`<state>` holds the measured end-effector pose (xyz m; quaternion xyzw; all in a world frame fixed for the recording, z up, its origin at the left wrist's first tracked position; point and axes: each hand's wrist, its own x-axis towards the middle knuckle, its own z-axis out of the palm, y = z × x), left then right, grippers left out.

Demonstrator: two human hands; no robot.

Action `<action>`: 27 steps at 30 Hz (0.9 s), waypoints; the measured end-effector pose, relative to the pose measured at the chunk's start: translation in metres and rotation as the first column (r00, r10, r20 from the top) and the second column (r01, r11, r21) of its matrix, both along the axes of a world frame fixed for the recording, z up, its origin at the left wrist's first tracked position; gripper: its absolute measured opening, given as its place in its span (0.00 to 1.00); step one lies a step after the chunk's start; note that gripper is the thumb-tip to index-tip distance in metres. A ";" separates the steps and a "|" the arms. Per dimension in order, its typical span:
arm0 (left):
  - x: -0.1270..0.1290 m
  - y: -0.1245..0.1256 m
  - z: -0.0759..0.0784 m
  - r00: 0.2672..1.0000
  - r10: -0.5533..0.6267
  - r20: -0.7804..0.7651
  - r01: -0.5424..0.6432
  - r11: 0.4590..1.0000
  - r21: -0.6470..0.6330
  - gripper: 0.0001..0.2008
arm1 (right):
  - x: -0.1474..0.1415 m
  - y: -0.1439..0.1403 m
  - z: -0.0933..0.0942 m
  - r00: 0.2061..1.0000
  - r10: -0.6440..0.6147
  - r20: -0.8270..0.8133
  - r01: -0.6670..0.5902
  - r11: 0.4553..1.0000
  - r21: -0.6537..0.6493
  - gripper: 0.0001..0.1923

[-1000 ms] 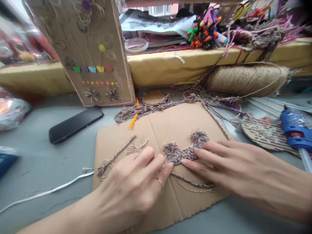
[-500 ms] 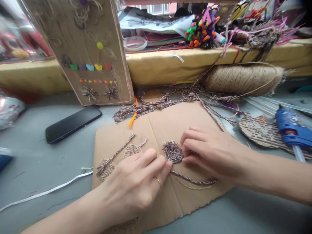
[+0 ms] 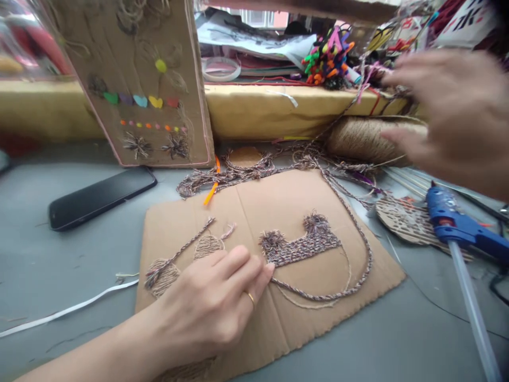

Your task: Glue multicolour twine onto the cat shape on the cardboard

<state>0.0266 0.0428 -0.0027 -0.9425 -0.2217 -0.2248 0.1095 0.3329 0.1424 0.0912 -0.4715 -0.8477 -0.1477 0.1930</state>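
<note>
A sheet of cardboard (image 3: pixel 294 329) lies on the grey table. On it sits a patch of mottled brown twisted cord (image 3: pixel 304 249), laid in close rows, with a frayed tuft at each upper end. From its lower left corner the loose cord (image 3: pixel 318 296) curves right and up round the patch. My left hand (image 3: pixel 222 297) rests on the cardboard, thumb and fingers pinched on the cord at that corner. Raised at the upper right, my right hand (image 3: pixel 457 111) is blurred, fingers and thumb apart, nothing visible in it. Twine shapes (image 3: pixel 209 245) lie left of my left hand, partly hidden.
Right of the cardboard are a blue glue gun (image 3: pixel 449 212) with a clear stick and a corrugated cardboard piece (image 3: pixel 413 220). A twine spool (image 3: pixel 358 138) and tangled cord (image 3: pixel 234 175) lie behind. A phone (image 3: pixel 103 196) and a decorated board (image 3: pixel 159 74) are at left.
My right hand has left the cord patch and risen to the upper right, uncovering the patch's right half. My left hand stays at the corner. The view has shifted slightly.
</note>
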 end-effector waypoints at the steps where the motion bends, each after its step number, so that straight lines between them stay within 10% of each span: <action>1: -0.001 0.000 -0.001 1.000 -0.006 -0.001 0.006 1.000 0.006 0.09 | -0.008 -0.009 -0.005 0.994 0.062 0.091 -0.060 0.998 -0.024 0.28; 6: -0.003 0.000 -0.001 1.000 -0.030 0.001 0.030 0.999 0.028 0.10 | -0.056 -0.056 -0.046 0.923 0.384 -0.001 -0.374 0.898 -0.231 0.09; 12: -0.005 -0.001 -0.003 0.998 -0.012 0.057 0.009 0.998 0.060 0.08 | -0.086 -0.055 -0.071 0.923 0.342 -0.179 -0.382 0.745 -0.546 0.02; 27: -0.007 -0.003 -0.011 0.994 0.004 0.107 0.001 0.999 -0.043 0.09 | -0.105 -0.046 -0.063 0.988 0.146 -0.050 -0.133 0.640 -0.757 0.06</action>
